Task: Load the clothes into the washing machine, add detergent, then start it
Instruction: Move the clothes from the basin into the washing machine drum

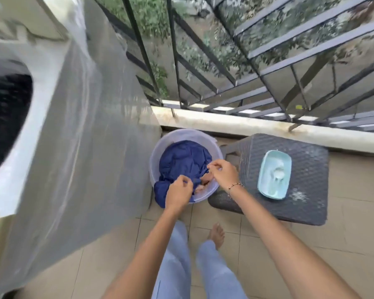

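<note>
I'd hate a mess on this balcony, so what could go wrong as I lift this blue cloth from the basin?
The left hand and right hand pinch the blue cloth, which drapes over the basin rim; a pull may tip the basin. The pinkish piece beneath may snag and drop on the tiles. Swinging right could knock the tray on the stool.

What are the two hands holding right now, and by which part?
Both grip the blue garment in the tub: the left hand pinches its near edge, the right hand a fold on its right side.
</note>
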`<action>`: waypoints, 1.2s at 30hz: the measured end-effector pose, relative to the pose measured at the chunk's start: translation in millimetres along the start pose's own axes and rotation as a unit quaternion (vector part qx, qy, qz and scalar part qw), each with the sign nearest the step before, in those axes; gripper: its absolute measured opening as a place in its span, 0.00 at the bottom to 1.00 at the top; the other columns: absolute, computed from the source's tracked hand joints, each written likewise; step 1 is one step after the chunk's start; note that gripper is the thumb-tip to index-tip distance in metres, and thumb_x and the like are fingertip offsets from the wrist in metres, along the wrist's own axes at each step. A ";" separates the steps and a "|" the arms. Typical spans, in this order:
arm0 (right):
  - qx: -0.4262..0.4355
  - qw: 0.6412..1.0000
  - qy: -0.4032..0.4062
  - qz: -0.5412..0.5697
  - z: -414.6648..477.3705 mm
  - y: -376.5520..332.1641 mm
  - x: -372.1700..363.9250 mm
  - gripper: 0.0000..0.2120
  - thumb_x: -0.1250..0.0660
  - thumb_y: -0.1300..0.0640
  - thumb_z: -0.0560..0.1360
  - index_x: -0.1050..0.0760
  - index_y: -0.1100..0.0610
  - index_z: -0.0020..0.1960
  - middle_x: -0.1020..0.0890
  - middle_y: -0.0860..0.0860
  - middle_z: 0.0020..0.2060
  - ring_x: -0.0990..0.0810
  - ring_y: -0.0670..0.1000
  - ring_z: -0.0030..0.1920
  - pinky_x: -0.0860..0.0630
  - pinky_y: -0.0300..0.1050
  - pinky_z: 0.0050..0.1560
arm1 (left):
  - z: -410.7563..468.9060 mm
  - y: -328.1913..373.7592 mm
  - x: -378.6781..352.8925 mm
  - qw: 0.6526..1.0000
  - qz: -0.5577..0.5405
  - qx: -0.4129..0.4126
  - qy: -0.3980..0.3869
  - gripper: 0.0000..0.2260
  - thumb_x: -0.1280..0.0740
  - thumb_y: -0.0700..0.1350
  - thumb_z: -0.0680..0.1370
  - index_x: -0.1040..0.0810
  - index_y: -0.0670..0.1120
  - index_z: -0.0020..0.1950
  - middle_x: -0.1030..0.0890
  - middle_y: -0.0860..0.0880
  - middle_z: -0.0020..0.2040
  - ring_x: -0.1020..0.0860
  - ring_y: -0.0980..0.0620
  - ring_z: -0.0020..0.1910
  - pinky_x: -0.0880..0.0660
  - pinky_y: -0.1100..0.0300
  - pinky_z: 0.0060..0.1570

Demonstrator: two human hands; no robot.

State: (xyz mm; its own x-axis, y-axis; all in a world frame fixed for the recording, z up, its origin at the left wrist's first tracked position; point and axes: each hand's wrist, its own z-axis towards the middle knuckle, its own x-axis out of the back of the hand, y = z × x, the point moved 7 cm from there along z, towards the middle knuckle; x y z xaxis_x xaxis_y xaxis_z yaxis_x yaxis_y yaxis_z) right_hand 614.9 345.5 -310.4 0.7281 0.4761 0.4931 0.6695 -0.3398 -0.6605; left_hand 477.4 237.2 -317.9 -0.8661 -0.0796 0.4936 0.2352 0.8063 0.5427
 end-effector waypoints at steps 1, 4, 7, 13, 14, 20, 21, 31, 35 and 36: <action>-0.010 1.000 -0.005 -0.005 12.7 13.5 -10.8 0.07 0.35 0.59 0.75 0.19 0.61 0.46 0.15 0.57 0.44 0.19 0.52 0.44 0.28 0.37 0.45 | 16.2 -13.6 -8.2 0.999 0.033 0.008 -0.006 0.10 0.38 0.43 0.78 0.22 0.41 0.55 0.18 0.40 0.54 0.22 0.41 0.56 0.26 0.50 0.56; -0.048 0.998 -0.024 -0.031 51.5 55.6 -48.3 0.09 0.36 0.59 0.75 0.19 0.62 0.48 0.16 0.58 0.47 0.20 0.55 0.50 0.31 0.36 0.47 | 68.5 -53.5 -31.5 0.976 0.214 0.007 -0.030 0.12 0.37 0.43 0.76 0.23 0.39 0.57 0.21 0.38 0.58 0.25 0.40 0.61 0.28 0.51 0.59; -0.093 0.992 -0.066 -0.045 78.4 96.7 -90.5 0.11 0.38 0.59 0.76 0.21 0.66 0.50 0.18 0.61 0.49 0.20 0.59 0.53 0.28 0.44 0.54 | 109.2 -84.0 -46.7 0.906 0.417 -0.050 -0.051 0.16 0.39 0.45 0.76 0.27 0.40 0.62 0.26 0.40 0.64 0.31 0.41 0.66 0.37 0.51 0.67; -0.154 0.970 -0.155 -0.108 111.5 155.9 -160.7 0.10 0.41 0.60 0.77 0.23 0.63 0.50 0.20 0.59 0.48 0.22 0.56 0.51 0.30 0.41 0.42 | 169.8 -131.5 -56.9 0.818 0.558 -0.028 -0.135 0.27 0.38 0.57 0.78 0.33 0.41 0.71 0.32 0.41 0.70 0.38 0.41 0.72 0.49 0.48 0.74; -0.150 0.968 -0.161 -0.121 117.2 160.5 -168.2 0.10 0.41 0.61 0.77 0.23 0.64 0.52 0.19 0.59 0.50 0.22 0.56 0.53 0.29 0.42 0.46 | 177.4 -134.6 -58.3 0.805 0.574 -0.015 -0.149 0.25 0.37 0.56 0.77 0.31 0.43 0.69 0.29 0.42 0.68 0.35 0.42 0.71 0.48 0.48 0.74; 0.006 0.930 -0.225 -0.292 163.0 169.3 -207.6 0.20 0.37 0.69 0.71 0.29 0.65 0.63 0.26 0.62 0.61 0.28 0.58 0.63 0.34 0.46 0.63 | 229.1 -99.0 -67.9 0.890 0.442 -0.030 -0.107 0.12 0.38 0.43 0.77 0.22 0.38 0.57 0.20 0.39 0.58 0.23 0.39 0.58 0.28 0.52 0.55; 0.027 0.922 -0.233 -0.308 171.1 170.1 -214.3 0.23 0.36 0.68 0.70 0.31 0.64 0.65 0.28 0.60 0.63 0.30 0.58 0.65 0.35 0.46 0.65 | 240.9 -91.7 -63.5 0.925 0.371 -0.007 -0.080 0.14 0.39 0.44 0.78 0.23 0.37 0.57 0.21 0.36 0.58 0.23 0.37 0.57 0.27 0.52 0.52; -0.020 0.916 -0.208 -0.343 196.9 204.7 -236.5 0.20 0.39 0.64 0.74 0.33 0.60 0.66 0.23 0.63 0.57 0.23 0.62 0.58 0.27 0.52 0.54 | 274.7 -92.9 -49.6 0.987 0.122 -0.082 0.071 0.18 0.38 0.44 0.80 0.33 0.42 0.68 0.29 0.44 0.67 0.28 0.46 0.64 0.31 0.55 0.61; -0.036 0.966 -0.139 -0.214 186.1 177.1 -220.4 0.13 0.43 0.64 0.77 0.23 0.63 0.56 0.19 0.64 0.52 0.22 0.62 0.54 0.30 0.49 0.55 | 243.3 -85.6 -63.2 0.968 0.107 -0.226 -0.020 0.26 0.31 0.44 0.74 0.33 0.44 0.71 0.31 0.48 0.69 0.33 0.49 0.69 0.35 0.51 0.69; -0.024 0.970 -0.147 -0.191 179.8 164.9 -217.7 0.13 0.43 0.64 0.77 0.23 0.64 0.56 0.19 0.64 0.50 0.22 0.61 0.51 0.29 0.50 0.54 | 235.7 -88.6 -72.2 0.963 0.131 -0.224 -0.073 0.31 0.29 0.46 0.73 0.36 0.45 0.74 0.33 0.47 0.72 0.37 0.48 0.73 0.38 0.47 0.71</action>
State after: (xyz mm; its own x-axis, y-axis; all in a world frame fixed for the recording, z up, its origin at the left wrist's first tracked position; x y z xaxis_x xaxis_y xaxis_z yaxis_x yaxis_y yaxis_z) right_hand 540.3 331.6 -628.4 0.3573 0.7827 0.5096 0.8933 -0.1270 -0.4312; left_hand 415.1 309.7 -561.8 -0.7961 0.2017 0.5705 0.5925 0.4516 0.6671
